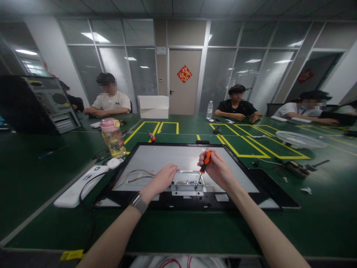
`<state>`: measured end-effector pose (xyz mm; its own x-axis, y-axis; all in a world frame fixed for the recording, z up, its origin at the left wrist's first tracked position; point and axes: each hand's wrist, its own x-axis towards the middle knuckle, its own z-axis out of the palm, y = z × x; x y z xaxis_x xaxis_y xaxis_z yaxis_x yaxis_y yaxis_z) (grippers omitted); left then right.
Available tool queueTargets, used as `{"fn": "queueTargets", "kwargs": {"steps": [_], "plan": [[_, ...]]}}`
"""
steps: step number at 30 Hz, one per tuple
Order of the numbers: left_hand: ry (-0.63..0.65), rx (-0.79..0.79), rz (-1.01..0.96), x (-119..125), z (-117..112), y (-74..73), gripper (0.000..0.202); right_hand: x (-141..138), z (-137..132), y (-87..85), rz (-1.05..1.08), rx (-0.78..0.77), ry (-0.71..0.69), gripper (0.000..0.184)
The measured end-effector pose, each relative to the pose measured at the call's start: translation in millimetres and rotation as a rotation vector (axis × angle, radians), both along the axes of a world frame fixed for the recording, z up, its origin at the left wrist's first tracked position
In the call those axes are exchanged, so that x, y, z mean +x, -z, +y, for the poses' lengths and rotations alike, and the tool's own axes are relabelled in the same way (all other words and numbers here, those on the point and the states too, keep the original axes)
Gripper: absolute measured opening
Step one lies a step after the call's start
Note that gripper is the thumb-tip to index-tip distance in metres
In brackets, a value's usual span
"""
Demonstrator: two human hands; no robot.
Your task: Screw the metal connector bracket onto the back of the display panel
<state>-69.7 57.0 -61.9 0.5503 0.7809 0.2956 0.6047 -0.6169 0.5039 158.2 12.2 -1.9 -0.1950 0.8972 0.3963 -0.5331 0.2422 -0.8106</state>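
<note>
A monitor panel (156, 156) with a black frame lies face down on the green table, its pale back showing. On its near middle part sits a metal bracket box (186, 189) with connectors on its near side. My right hand (219, 169) is closed round an orange and black screwdriver (205, 162), its shaft pointing down to the right end of the bracket. At the bracket's left side, my left hand (163, 178) lies with fingers stretched out over its edge; the thumb is hidden. Thin cables (134, 175) run over the panel left of that hand.
Left of the panel are a white power bank-like device (80, 186) and a pink-lidded bottle (113, 139). A black strip (275, 188) lies to the right, near a dark tool (298, 168). Several people sit across the table; a computer case (60, 100) stands far left.
</note>
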Motion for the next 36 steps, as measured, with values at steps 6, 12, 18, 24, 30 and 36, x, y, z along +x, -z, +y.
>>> {"fn": "queueTargets", "kwargs": {"steps": [6,12,18,24,30,36], "plan": [[0.003,0.008,-0.009,0.5,-0.6,-0.3,0.033,0.7,-0.6,-0.4,0.023,-0.012,0.028,0.017],[-0.012,0.0,0.0,1.4,-0.2,0.3,0.033,-0.2,-0.2,0.5,0.009,-0.014,-0.008,0.021],[-0.001,-0.002,-0.006,-0.2,1.0,1.5,0.034,-0.9,-0.6,-2.2,0.032,-0.011,-0.021,0.016],[-0.005,0.004,0.0,-0.7,1.5,3.2,0.033,2.6,0.3,1.6,0.036,-0.021,-0.003,0.017],[-0.007,-0.001,0.008,-0.2,-0.2,-0.4,0.034,0.5,0.1,0.7,0.038,-0.01,-0.044,0.018],[0.0,0.001,0.003,-0.6,-0.5,-0.9,0.033,0.8,0.1,-0.8,0.057,-0.032,-0.034,0.016]]}}
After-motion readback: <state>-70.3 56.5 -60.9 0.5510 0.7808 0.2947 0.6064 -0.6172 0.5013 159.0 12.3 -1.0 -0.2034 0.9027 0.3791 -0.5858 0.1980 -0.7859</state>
